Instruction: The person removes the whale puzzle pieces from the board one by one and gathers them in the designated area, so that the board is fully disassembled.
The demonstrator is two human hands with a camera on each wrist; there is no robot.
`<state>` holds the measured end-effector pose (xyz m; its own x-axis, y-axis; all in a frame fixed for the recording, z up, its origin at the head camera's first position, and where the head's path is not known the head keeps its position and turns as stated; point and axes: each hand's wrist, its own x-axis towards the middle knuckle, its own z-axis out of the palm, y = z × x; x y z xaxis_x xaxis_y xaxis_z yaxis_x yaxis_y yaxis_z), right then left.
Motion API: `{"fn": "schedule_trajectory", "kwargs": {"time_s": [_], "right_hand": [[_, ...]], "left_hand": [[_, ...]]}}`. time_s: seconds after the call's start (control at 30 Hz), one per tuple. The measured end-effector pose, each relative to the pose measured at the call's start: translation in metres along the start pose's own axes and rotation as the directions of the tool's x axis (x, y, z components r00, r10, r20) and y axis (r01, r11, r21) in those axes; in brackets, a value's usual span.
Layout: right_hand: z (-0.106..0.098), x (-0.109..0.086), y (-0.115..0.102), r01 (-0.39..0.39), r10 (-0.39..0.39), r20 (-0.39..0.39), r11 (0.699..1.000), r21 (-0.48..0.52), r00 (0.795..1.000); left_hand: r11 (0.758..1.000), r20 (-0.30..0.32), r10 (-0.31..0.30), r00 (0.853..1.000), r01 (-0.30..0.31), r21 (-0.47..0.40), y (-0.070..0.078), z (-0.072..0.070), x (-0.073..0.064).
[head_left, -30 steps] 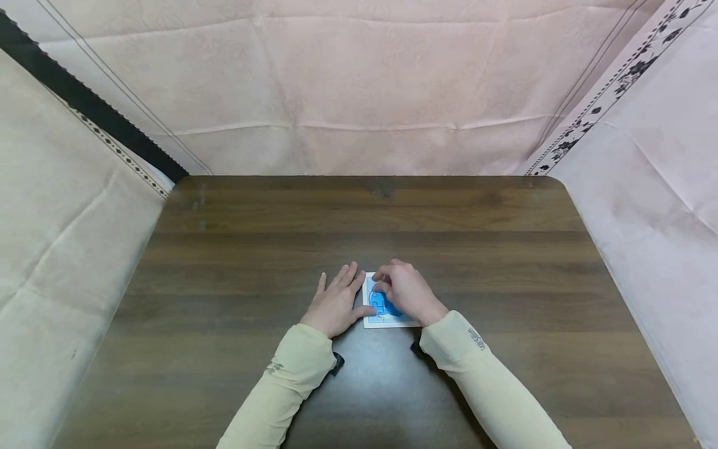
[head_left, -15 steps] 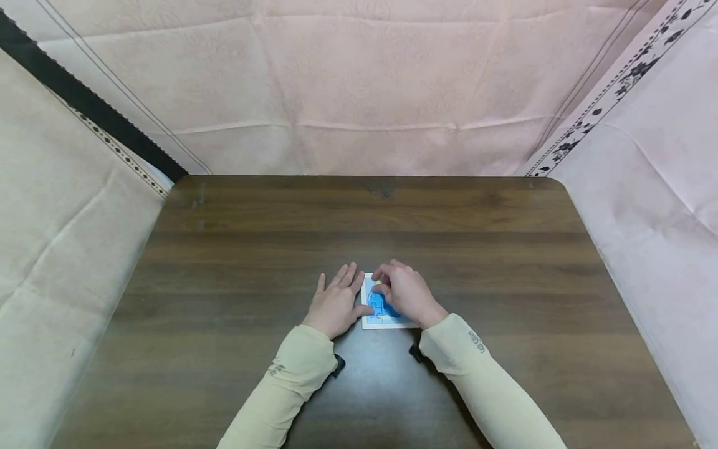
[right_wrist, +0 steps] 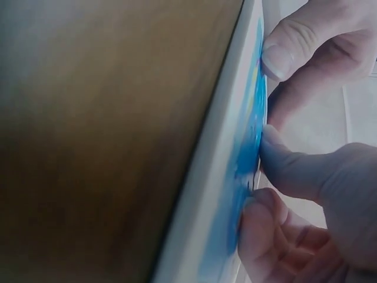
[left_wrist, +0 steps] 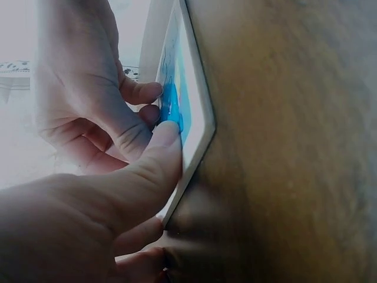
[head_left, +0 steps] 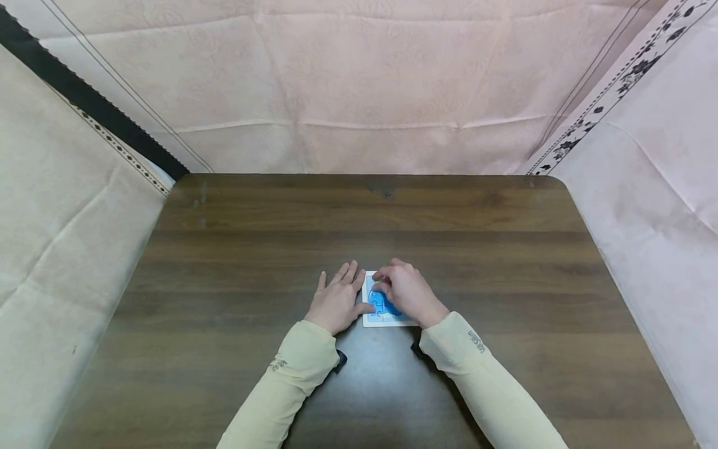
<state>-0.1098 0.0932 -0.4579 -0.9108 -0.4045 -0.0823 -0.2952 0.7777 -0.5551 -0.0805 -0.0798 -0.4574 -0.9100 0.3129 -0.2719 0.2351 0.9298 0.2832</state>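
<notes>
A small white-framed puzzle board with a blue picture lies flat on the table. Seams cross the blue area. On the board's left side my left hand is spread, its fingers reaching along the left edge and its thumb resting on the blue surface. From the right my right hand bends over the picture, thumb and fingertips at a blue puzzle piece, which they appear to pinch. The right hand covers much of the board. How the piece sits under the fingertips is partly hidden in the right wrist view.
The brown wooden table extends around the board. Pale cloth hangs behind it, with more cloth at both sides. Dark straps show at the wrists, under the cream sleeves.
Both hands keep nearly the same pose and place over the board. Only a very slight shift of the whole head view shows.
</notes>
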Motion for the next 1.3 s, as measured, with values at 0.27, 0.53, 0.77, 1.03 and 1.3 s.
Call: {"fn": "schedule_trajectory", "kwargs": {"time_s": [0.27, 0.53, 0.77, 1.03, 1.3], "right_hand": [[-0.0011, 0.0053, 0.0005, -0.031, 0.031, 0.026, 1.000, 0.006, 0.999], [0.0025, 0.0079, 0.0010, -0.077, 0.077, 0.053, 0.997, -0.007, 0.996], [0.0021, 0.0085, 0.0010, -0.067, 0.070, 0.073, 0.997, -0.037, 0.995], [0.0002, 0.0092, 0.0005, -0.054, 0.065, 0.114, 0.994, -0.100, 0.991], [0.0000, 0.0092, 0.0009, -0.047, 0.061, 0.134, 0.993, -0.106, 0.989]], "left_hand": [[1.000, 0.006, -0.005, 1.000, 0.005, 0.003, -0.0004, -0.0025, 0.0023], [1.000, 0.006, -0.008, 1.000, 0.008, 0.004, 0.0000, 0.0003, 0.0014], [1.000, 0.006, -0.012, 1.000, 0.012, -0.001, 0.0013, -0.0010, 0.0004], [1.000, 0.013, -0.017, 1.000, 0.017, -0.007, 0.0019, -0.0014, 0.0005], [1.000, 0.009, -0.011, 1.000, 0.011, -0.001, 0.0021, -0.0020, 0.0001]]}}
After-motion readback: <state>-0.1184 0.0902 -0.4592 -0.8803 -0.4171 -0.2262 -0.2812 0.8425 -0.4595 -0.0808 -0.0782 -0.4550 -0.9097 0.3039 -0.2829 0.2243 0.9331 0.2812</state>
